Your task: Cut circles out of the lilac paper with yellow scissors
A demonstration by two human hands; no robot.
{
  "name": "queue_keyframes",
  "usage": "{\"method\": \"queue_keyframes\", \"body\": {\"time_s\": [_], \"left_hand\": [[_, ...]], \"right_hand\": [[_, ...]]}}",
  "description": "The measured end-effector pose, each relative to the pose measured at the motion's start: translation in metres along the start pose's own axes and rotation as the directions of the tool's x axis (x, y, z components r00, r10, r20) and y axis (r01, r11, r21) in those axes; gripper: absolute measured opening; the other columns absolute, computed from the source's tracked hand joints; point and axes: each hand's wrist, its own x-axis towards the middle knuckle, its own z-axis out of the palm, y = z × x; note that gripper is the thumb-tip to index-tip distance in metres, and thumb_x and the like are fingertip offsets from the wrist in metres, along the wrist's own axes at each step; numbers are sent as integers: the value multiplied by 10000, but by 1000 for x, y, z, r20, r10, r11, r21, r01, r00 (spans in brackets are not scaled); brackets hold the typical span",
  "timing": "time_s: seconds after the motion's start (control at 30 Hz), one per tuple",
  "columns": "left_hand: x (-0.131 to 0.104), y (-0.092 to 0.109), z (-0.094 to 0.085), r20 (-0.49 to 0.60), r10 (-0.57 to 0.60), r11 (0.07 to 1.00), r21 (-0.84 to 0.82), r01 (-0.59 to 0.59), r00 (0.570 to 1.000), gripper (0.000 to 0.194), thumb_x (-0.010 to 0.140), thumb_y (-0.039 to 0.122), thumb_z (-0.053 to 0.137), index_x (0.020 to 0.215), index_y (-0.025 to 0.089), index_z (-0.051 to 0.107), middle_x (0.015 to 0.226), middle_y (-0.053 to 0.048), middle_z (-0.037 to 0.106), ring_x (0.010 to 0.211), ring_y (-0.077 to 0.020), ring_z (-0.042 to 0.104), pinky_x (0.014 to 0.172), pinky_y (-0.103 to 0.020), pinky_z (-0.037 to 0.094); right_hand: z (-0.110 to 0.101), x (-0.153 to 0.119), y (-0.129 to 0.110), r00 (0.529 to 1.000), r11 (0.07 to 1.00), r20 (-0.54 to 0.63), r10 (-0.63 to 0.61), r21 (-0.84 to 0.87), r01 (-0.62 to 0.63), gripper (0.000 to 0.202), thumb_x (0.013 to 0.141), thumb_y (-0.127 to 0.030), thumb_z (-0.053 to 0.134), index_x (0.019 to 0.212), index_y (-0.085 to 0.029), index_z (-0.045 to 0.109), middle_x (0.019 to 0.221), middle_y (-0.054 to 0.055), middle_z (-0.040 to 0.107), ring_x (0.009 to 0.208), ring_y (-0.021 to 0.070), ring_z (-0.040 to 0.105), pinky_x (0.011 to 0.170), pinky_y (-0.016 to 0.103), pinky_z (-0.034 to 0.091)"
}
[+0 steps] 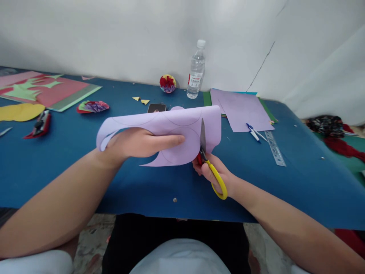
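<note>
The lilac paper sheet with drawn circles (pixel 186 150) curls above the blue table (pixel 159 188). My left hand (pixel 134 142) grasps it, fingers probably underneath; my right hand (pixel 218 171) grips yellow-handled metal scissors (pixel 210 164). If the paper sags, the cut could stray.

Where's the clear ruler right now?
In the head view, the clear ruler lies on the right part of the blue table, just right of the pens.

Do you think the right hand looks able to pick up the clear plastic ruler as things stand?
Probably not: the right hand holds the yellow-handled metal scissors, though nothing visible seems to stand between it and the ruler.
</note>
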Motion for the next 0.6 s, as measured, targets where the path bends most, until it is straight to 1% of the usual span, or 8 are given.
{"method": "queue_keyframes", "body": {"time_s": [0.13,0.23,0.3,0.4,0.47,0.53,0.6], "left_hand": [[-1,4,0,-6,0,1000,0,0,1000,667,792,772,725,1348,409,790,1373,33,803,1357,-435,694,1275,-544,474],[-2,5,0,-23,4,1000,1,-4,1000,652,783,769,740,1319,403,807,1333,33,820,1316,-431,719,1265,-518,491],[-2,5,0,-17,20,1000,-3,-20,1000,651,793,764,739,1326,397,806,1327,32,822,1306,-424,727,1262,-514,498],[-2,3,1,-3,38,999,-21,-38,999,661,817,748,726,1372,395,783,1392,31,793,1363,-419,696,1268,-529,494],[-2,3,2,-5,40,999,-17,-40,999,663,823,742,718,1385,394,772,1453,32,760,1431,-415,649,1300,-536,456],[-2,3,2,-5,47,999,-8,-47,999,653,816,749,712,1362,396,782,1482,37,741,1472,-415,615,1323,-543,424],[-2,3,2,-15,32,999,-39,-32,999,639,782,751,746,1312,399,805,1464,37,753,1472,-426,611,1322,-552,426]], "right_hand": [[0,0,-1,1000,1000,9,1,-6,-1,677,938,-942,468,902,-267,511,795,-1,481,700,206,493,655,396,477],[0,0,-2,1000,1000,1,-4,-4,4,674,944,-937,466,899,-266,515,796,2,486,706,209,500,665,401,486],[0,0,-3,1000,1000,0,-5,-6,5,672,947,-933,467,892,-265,513,792,5,486,712,213,499,659,401,479],[0,0,-2,1000,1000,9,4,-12,-4,682,938,-944,464,893,-264,510,787,5,486,704,211,493,647,401,469],[0,0,-1,1000,1000,10,9,-9,-9,687,930,-949,471,909,-263,516,790,4,491,698,209,494,634,397,467],[0,-1,0,1000,1000,0,7,1,-7,683,928,-947,480,919,-265,515,790,3,490,695,209,493,619,391,462],[1,-1,0,1000,1000,1,6,5,-6,680,929,-947,479,914,-268,507,785,0,478,693,208,488,620,392,459]]}}
